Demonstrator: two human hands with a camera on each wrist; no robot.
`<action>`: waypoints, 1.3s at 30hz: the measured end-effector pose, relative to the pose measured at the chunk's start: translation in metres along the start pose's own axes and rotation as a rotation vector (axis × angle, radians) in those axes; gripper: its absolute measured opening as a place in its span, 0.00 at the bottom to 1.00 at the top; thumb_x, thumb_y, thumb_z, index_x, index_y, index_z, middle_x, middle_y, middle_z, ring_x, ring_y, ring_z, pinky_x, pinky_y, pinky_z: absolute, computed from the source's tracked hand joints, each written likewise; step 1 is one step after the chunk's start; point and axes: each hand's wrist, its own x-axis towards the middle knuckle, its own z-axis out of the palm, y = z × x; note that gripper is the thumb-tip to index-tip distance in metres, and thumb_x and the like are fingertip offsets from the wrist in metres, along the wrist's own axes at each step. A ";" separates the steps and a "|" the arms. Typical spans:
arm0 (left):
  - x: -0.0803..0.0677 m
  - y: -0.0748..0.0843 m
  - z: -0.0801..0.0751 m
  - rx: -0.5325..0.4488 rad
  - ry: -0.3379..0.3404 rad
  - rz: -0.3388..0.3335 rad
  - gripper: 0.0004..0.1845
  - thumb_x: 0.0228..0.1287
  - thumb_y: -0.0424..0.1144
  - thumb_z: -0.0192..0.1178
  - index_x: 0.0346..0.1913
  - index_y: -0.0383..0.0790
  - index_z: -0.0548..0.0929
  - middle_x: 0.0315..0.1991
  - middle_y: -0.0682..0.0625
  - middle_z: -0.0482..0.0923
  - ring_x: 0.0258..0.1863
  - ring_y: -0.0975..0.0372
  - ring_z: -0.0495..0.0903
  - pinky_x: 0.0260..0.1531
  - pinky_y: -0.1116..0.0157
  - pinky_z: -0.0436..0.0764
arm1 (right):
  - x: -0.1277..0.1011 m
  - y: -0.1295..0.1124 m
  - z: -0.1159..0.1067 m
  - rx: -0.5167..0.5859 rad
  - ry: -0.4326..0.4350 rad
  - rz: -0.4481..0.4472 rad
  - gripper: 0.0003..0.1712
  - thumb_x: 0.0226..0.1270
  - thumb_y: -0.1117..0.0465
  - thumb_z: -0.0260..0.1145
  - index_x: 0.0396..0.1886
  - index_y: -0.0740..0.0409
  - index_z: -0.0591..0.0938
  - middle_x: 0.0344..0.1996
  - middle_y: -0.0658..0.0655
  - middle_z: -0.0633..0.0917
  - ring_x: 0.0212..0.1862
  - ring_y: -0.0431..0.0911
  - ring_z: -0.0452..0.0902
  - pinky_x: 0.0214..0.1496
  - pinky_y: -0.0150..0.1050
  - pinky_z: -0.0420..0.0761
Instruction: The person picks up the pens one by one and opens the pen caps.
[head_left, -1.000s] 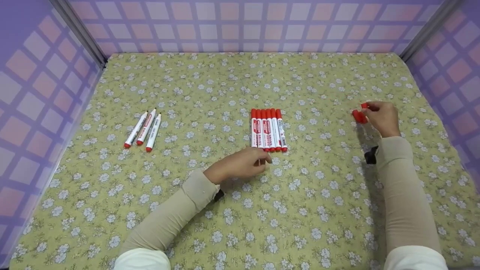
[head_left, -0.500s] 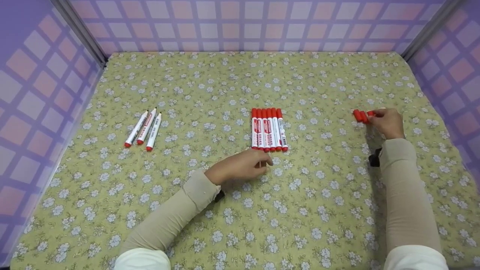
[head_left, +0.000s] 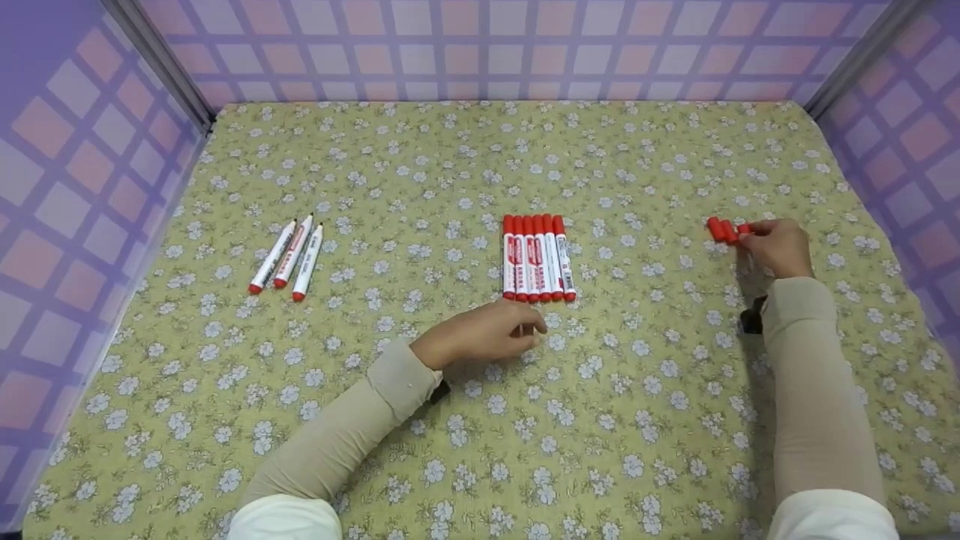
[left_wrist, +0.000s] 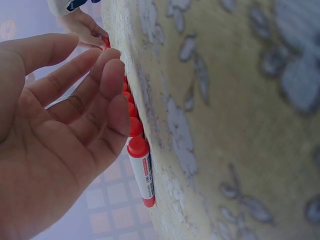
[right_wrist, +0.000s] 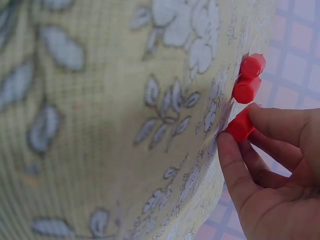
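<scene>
My right hand (head_left: 782, 247) pinches a red marker cap (right_wrist: 241, 125) between thumb and fingertips, close over the cloth. Beside it, two more red caps (right_wrist: 247, 89) lie side by side, a small gap away from the pinched one. My left hand (head_left: 484, 330) rests with loosely bent fingers and holds nothing. Just beyond it is a row of several white markers (head_left: 534, 262) with red caps, packed side by side. The left wrist view shows the near ends of that row, with one marker (left_wrist: 142, 172) seen whole beside the fingers.
Three uncapped white markers (head_left: 289, 259) lie slanted at the left, dark tips pointing away. A floral cloth (head_left: 630, 420) covers the table. Checked panels (head_left: 480, 52) stand along the back and both sides.
My right hand has brought the cap toward me and slightly right, down beside the other two caps; over the last half second it shifts only slightly. The left hand stays in place.
</scene>
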 end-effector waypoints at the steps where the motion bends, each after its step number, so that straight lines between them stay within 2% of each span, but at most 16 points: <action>1: 0.000 0.000 0.000 0.003 -0.002 -0.001 0.15 0.71 0.36 0.52 0.55 0.38 0.81 0.48 0.48 0.81 0.44 0.62 0.79 0.46 0.65 0.79 | 0.000 0.000 0.000 -0.001 -0.002 -0.001 0.30 0.73 0.56 0.53 0.65 0.73 0.68 0.61 0.76 0.71 0.61 0.64 0.68 0.59 0.54 0.71; 6: 0.000 0.000 0.000 0.010 -0.006 0.003 0.15 0.71 0.36 0.51 0.55 0.38 0.81 0.49 0.47 0.81 0.45 0.61 0.79 0.47 0.64 0.79 | 0.000 0.000 0.000 0.003 -0.011 -0.002 0.30 0.73 0.55 0.52 0.65 0.74 0.68 0.61 0.77 0.71 0.61 0.65 0.67 0.61 0.57 0.70; 15: 0.000 0.000 0.000 0.011 0.000 0.007 0.15 0.71 0.37 0.52 0.55 0.37 0.81 0.50 0.47 0.81 0.44 0.61 0.79 0.48 0.64 0.79 | -0.001 -0.002 -0.001 0.004 -0.019 0.021 0.31 0.74 0.52 0.49 0.65 0.72 0.70 0.60 0.75 0.73 0.59 0.62 0.69 0.56 0.53 0.72; 26: 0.000 -0.001 -0.002 0.012 0.018 -0.014 0.15 0.71 0.39 0.54 0.55 0.38 0.81 0.50 0.48 0.81 0.47 0.60 0.79 0.51 0.62 0.78 | -0.003 -0.002 -0.003 -0.005 -0.009 -0.004 0.34 0.74 0.48 0.47 0.67 0.71 0.68 0.62 0.75 0.71 0.62 0.65 0.67 0.62 0.60 0.69; 33: 0.000 -0.002 -0.001 0.002 0.022 -0.035 0.16 0.71 0.39 0.54 0.56 0.38 0.80 0.53 0.48 0.80 0.49 0.60 0.79 0.52 0.62 0.77 | -0.002 -0.002 -0.002 0.014 0.011 0.003 0.32 0.74 0.50 0.47 0.66 0.71 0.69 0.61 0.75 0.72 0.61 0.64 0.69 0.61 0.57 0.71; 39: -0.001 -0.002 -0.001 -0.013 0.028 -0.060 0.16 0.71 0.40 0.53 0.57 0.39 0.80 0.55 0.48 0.79 0.52 0.59 0.78 0.54 0.61 0.76 | -0.001 -0.003 -0.002 0.018 0.023 0.039 0.34 0.74 0.50 0.47 0.69 0.70 0.65 0.63 0.74 0.71 0.61 0.62 0.70 0.60 0.53 0.73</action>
